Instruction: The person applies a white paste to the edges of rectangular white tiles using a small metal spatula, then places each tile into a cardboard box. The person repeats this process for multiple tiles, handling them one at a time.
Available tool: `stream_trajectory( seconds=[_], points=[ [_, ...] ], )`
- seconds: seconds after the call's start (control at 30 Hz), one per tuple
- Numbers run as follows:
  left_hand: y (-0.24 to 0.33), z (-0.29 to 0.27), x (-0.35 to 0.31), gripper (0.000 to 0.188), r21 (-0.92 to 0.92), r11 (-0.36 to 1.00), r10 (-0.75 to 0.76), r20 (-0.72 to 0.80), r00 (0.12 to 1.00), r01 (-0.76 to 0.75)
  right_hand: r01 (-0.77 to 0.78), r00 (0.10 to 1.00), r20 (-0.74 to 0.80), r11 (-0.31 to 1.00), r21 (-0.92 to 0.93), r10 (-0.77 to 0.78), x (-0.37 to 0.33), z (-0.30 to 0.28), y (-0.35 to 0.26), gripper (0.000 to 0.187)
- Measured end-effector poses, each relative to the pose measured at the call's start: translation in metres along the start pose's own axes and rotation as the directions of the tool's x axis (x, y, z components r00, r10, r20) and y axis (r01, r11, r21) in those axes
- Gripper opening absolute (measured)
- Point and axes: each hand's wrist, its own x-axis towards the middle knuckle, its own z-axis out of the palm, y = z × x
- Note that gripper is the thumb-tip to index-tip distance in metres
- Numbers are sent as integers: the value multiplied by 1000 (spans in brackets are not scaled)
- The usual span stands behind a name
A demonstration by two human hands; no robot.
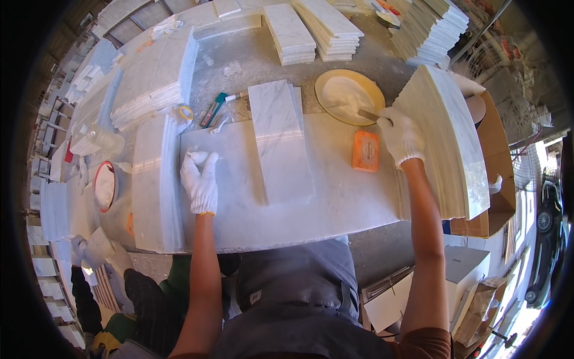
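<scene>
Head view: right hand (403,136) partly hides a flat blade (368,115).

Toward the far edge of the grey counter (230,60), two stacks of pale marble strips (290,30) lie side by side, with a taller slab stack (431,30) near the far right corner. Left of centre is a teal utility knife (213,110); toward the left edge sits a red-rimmed bowl (106,186). Beyond the right edge are a cardboard box (501,173), a wire-guarded fan (493,63) and a dark car (545,224).
</scene>
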Motion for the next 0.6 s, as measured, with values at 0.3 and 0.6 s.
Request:
stream_trajectory(
  seconds=[0.3,0.6],
  points=[
    [-8,6,5,21,-15,999,46,-19,999,-47,-93,991,118,949,301,59,12,13,4,30],
    [-11,7,2,22,-26,999,24,-22,999,-24,-320,935,277,860,399,219,15,15,1,30]
  ],
)
